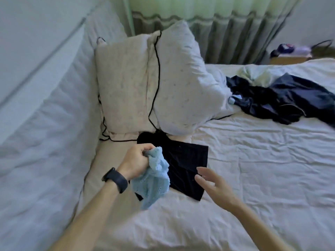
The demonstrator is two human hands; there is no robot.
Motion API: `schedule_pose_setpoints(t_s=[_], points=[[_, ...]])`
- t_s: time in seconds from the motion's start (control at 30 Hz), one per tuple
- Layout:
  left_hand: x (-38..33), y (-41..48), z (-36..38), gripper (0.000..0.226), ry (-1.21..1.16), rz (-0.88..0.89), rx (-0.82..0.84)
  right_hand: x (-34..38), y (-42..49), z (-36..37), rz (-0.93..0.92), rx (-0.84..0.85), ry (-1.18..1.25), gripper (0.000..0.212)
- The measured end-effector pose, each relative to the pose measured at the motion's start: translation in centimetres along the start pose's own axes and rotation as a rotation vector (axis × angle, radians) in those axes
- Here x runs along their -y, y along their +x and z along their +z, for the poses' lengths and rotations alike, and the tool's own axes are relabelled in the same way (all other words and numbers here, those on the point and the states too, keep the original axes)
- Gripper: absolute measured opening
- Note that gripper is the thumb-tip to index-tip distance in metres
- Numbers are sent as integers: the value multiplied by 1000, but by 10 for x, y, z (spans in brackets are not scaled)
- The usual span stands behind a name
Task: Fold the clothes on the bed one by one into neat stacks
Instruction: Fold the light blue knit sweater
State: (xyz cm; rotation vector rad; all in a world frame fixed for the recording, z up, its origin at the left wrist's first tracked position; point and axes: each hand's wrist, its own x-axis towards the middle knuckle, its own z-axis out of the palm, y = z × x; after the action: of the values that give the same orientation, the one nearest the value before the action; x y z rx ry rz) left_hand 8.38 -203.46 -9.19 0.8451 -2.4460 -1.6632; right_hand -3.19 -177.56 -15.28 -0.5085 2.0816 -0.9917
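Observation:
My left hand (136, 160) grips a light blue lacy garment (152, 182) by its top, and the cloth hangs bunched below my fist. Under it a folded black garment (186, 163) lies flat on the white bed sheet (253, 169), just in front of the pillows. My right hand (213, 185) hovers with straight, spread fingers over the black garment's right edge and holds nothing. A heap of dark navy clothes (282, 98) lies unfolded at the far right of the bed, with a pale green piece (257, 73) behind it.
Two pale pillows (145, 84) lean against the padded wall side (45, 133), with a black cable (157, 57) running over them. Curtains (226, 33) hang behind the bed. A bedside surface with small items (293, 51) stands at the far right.

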Motion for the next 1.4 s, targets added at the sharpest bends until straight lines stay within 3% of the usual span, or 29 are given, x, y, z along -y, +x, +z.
schedule_pose_setpoints(t_s=[0.1, 0.23, 0.3, 0.37, 0.4, 0.47, 0.57, 0.73, 0.87, 1.03, 1.13, 1.2, 1.3, 1.37, 1.4], points=[[-77, 4, 27, 10, 20, 105, 46, 12, -7, -57, -139, -18, 54, 52], [-169, -1, 92, 12, 28, 205, 64, 9, -25, -117, -293, 58, -45, 66], [-211, -6, 127, 14, 23, 252, 61, -1, -35, -144, -363, 40, -71, 55], [-242, -9, 150, 9, 13, 290, 46, -12, -46, -177, -374, -45, -79, 19], [-255, -11, 158, 12, 23, 307, 37, -18, -51, -199, -369, -122, -91, 12], [-269, -10, 164, 32, 137, 340, -15, -25, -61, -248, -346, -271, -98, 22], [-269, -3, 168, 54, 374, 334, -108, -20, -77, -324, -333, -424, -95, 20], [-265, 15, 202, 30, 681, 298, -198, 12, -102, -402, -432, -581, -194, 12], [-268, 28, 240, 24, 926, 247, -60, 29, -116, -431, -497, -622, -217, 14], [-273, 37, 287, 30, 949, 194, 93, 28, -129, -448, -514, -645, -192, 20], [-277, 42, 301, 12, 907, 144, 210, 28, -135, -450, -522, -662, -189, 19], [-282, 44, 312, 27, 658, 137, 298, 30, -138, -451, -518, -670, -179, 15], [-288, 43, 336, 73, 200, 122, 369, 32, -138, -451, -520, -687, -131, 12], [-296, 39, 351, 88, 261, 159, 316, 31, -138, -451, -530, -687, -143, 14], [-296, 39, 356, 80, 352, 207, 246, 30, -138, -450, -532, -684, -157, 15]])
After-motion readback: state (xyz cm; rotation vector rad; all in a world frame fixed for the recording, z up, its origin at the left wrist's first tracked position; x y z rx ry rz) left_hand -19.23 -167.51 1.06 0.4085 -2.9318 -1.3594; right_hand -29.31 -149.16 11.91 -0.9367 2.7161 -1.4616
